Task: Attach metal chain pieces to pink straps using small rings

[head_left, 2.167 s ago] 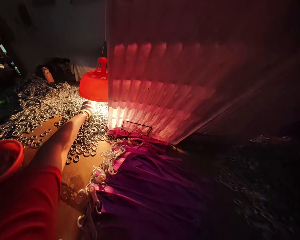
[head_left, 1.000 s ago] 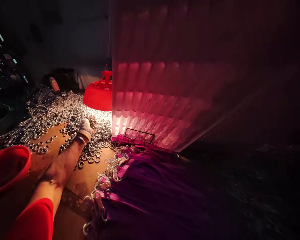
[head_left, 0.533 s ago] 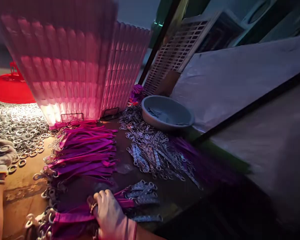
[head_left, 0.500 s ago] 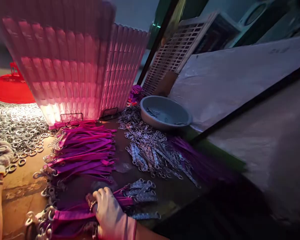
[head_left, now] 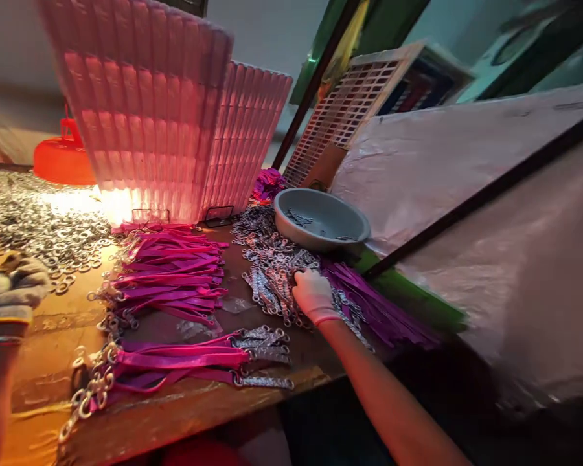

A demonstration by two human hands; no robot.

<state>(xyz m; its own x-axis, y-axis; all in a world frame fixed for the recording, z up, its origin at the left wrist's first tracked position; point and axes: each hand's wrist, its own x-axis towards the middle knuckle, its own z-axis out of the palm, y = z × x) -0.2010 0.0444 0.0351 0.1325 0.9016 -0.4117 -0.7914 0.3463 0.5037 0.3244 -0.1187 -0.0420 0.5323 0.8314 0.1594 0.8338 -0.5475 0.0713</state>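
Gloved in thin pale fabric with a pink cuff, the right hand (head_left: 313, 294) reaches down onto a loose heap of silver metal strips (head_left: 272, 291) with ringed ends, touching its right side. Its fingers are bent and close together; whether they pinch a strip cannot be told. The left hand (head_left: 15, 288), in a thick whitish knit glove with a yellow-edged cuff, is loosely curled at the left edge of the view, just beside a broad spread of round silver metal rings (head_left: 72, 249). What it holds, if anything, cannot be made out.

Between the hands, on a brown tabletop (head_left: 51, 336), lies a thick row of flat magenta fabric straps (head_left: 175, 272). Nearer the table's front edge is a smaller bunch of magenta straps (head_left: 184, 359), with pale metal rings at its left end and silver strips at its right. Flat purple straps (head_left: 379, 307) lie to the right of the heap.

Behind the heap stands a round grey basin (head_left: 337, 220) with a few metal pieces inside. A red dome lamp (head_left: 64, 160) shines over the rings, beside tall, ribbed, translucent plastic panels (head_left: 150, 129).
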